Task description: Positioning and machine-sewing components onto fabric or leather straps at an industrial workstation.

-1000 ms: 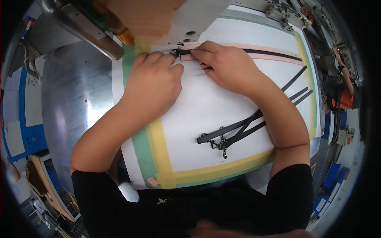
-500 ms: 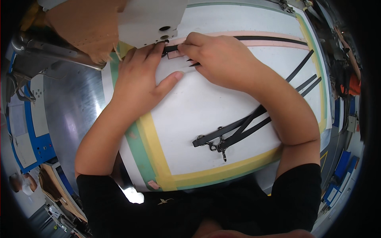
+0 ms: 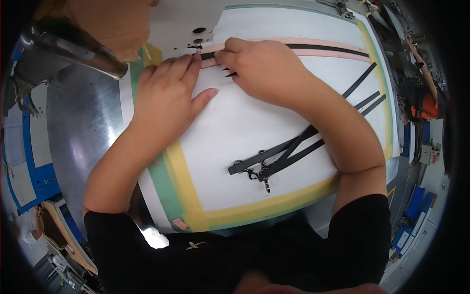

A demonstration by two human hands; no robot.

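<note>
Currently left hand point(image 3: 169, 98) lies flat, open, pinning black strap point(image 3: 323, 47) at worktable point(image 3: 245, 122) far edge; right hand point(image 3: 259, 68) pinches it, feeding sewing machine point(image 3: 181, 24)

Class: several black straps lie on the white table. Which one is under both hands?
The black strap on the pink band at the far edge; left hand and right hand press it. The other straps lie loose with clips.

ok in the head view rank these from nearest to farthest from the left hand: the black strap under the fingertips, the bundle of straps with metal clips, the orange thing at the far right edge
1. Black strap on the pink strip: at the left hand's fingertips, top of the table.
2. Bundle of straps with metal clips: lower right of that hand, mid-table.
3. Orange thing: far right edge, beyond the table.
</note>
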